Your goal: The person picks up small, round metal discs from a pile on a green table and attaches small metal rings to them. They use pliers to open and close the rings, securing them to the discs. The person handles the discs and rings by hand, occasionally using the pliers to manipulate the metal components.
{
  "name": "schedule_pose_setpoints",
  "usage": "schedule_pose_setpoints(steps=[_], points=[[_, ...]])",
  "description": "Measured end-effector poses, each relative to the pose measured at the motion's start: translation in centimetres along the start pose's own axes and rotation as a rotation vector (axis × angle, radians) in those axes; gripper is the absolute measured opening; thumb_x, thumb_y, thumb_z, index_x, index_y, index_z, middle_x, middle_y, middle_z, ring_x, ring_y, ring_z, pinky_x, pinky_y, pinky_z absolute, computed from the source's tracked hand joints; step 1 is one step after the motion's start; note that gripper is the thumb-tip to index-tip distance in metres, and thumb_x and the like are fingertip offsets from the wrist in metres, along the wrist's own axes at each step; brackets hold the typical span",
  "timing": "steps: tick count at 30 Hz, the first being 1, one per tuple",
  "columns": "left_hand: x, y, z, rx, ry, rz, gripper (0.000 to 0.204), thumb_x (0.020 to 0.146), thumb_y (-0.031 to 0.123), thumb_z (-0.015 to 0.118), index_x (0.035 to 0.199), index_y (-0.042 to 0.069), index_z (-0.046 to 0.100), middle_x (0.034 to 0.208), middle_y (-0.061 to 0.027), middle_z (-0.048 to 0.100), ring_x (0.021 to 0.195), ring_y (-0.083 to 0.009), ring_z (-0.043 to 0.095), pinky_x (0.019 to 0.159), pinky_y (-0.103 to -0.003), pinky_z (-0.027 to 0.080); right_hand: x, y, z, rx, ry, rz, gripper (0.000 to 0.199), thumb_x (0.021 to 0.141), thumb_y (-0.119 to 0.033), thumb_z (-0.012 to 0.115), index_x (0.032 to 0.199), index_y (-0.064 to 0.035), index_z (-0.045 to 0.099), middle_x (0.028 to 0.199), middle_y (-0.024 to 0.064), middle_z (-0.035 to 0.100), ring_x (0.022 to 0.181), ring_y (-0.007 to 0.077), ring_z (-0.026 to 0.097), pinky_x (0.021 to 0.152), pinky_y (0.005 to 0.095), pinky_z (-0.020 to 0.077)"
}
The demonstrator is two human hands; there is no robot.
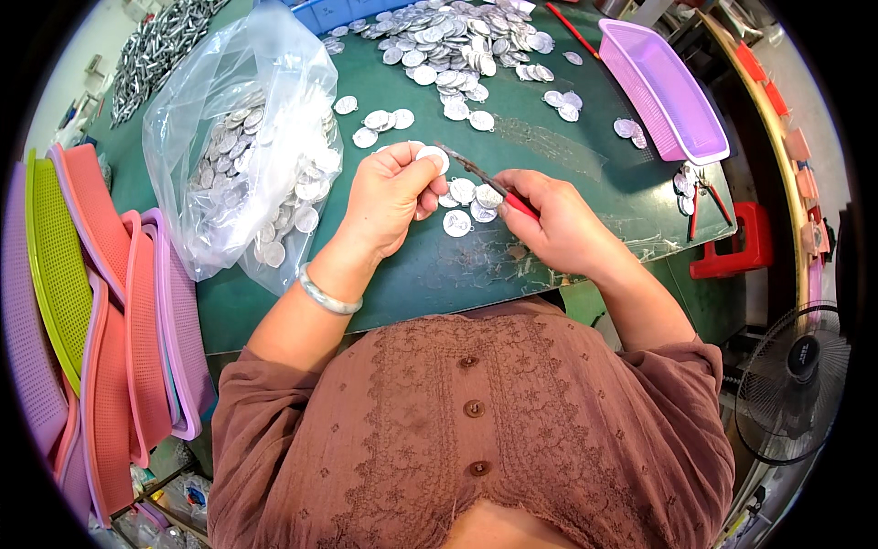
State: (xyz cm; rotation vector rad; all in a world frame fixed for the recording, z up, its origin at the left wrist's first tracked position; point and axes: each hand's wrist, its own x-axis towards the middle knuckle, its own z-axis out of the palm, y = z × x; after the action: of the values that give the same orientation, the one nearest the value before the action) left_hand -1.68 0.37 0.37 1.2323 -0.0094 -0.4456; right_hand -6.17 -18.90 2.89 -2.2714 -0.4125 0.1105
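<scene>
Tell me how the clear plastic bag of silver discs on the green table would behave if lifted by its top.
The clear plastic bag looks thin and crumpled, so probably floppy. The many silver metal discs inside likely make it heavy and saggy. Its open lower edge might spill them.

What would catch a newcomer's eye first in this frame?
The two hands at the centre: the left hand pinches a round metal disc, while the right hand works at it with a red-handled tool. Left of them sits a clear plastic bag of discs, and a heap of discs lies at the green table's far edge.
</scene>
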Motion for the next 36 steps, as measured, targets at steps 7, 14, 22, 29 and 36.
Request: schedule_pose_setpoints(steps=[7, 14, 22, 29, 36], points=[[-0.2, 0.2, -0.1, -0.010, -0.034, -0.005, 0.007, 0.082, 0.013, 0.053, 0.081, 0.007, 0.055, 0.061, 0.0015, 0.053, 0.048, -0.0029, 0.044, 0.042, -0.015, 0.031, 0.1, 0.1, -0.6, -0.010, -0.058, 0.008, 0.024, 0.079, -0.011, 0.050, 0.099, 0.0017, 0.051, 0.080, 0.0157, 0.056, 0.070, 0.0258, 0.055, 0.064, 0.0314, 0.0438], [-0.3, 0.1, -0.4, -0.035, -0.085, 0.085, 0.008, 0.082, 0.015, 0.054, 0.082, 0.007, 0.056, 0.063, 0.0014, 0.054, 0.050, -0.0027, 0.045, 0.045, -0.015, 0.034, 0.0, -1.0, -1.4, 0.226, -0.134, 0.179, 0.021, 0.079, -0.012, 0.048, 0.093, 0.0018, 0.054, 0.066, 0.0096, 0.054, 0.061, 0.0131, 0.052, 0.056, 0.0286, 0.0422], [-0.1, -0.1, -0.6, -0.040, -0.094, 0.116, 0.008, 0.083, 0.012, 0.052, 0.086, 0.006, 0.056, 0.064, 0.0014, 0.054, 0.051, -0.0026, 0.045, 0.046, -0.014, 0.035, 0.9, 0.4, -1.7, 0.230, -0.241, 0.175, 0.019, 0.080, -0.016, 0.048, 0.089, 0.0007, 0.053, 0.060, 0.0017, 0.045, 0.057, 0.0085, 0.039, 0.052, 0.0247, 0.0368], [0.1, 0.1, 0.0, -0.092, -0.018, 0.142, 0.008, 0.083, 0.012, 0.052, 0.082, 0.005, 0.055, 0.064, -0.0007, 0.054, 0.049, -0.0045, 0.044, 0.043, -0.018, 0.034, 1.7, 0.6, -2.2, 0.378, -0.114, 0.178, 0.024, 0.082, -0.019, 0.051, 0.097, -0.0006, 0.052, 0.065, -0.0026, 0.047, 0.058, 0.0048, 0.044, 0.050, 0.0202, 0.0357], [0.1, 0.0, -0.2, -0.087, -0.030, 0.164, 0.008, 0.083, 0.012, 0.053, 0.081, 0.005, 0.055, 0.064, -0.0007, 0.053, 0.049, -0.0049, 0.044, 0.043, -0.018, 0.034, 1.5, 0.7, -1.6, 0.251, -0.155, 0.062, 0.030, 0.079, -0.018, 0.052, 0.101, 0.0024, 0.052, 0.067, 0.0038, 0.050, 0.062, 0.0100, 0.044, 0.057, 0.0254, 0.0390]])
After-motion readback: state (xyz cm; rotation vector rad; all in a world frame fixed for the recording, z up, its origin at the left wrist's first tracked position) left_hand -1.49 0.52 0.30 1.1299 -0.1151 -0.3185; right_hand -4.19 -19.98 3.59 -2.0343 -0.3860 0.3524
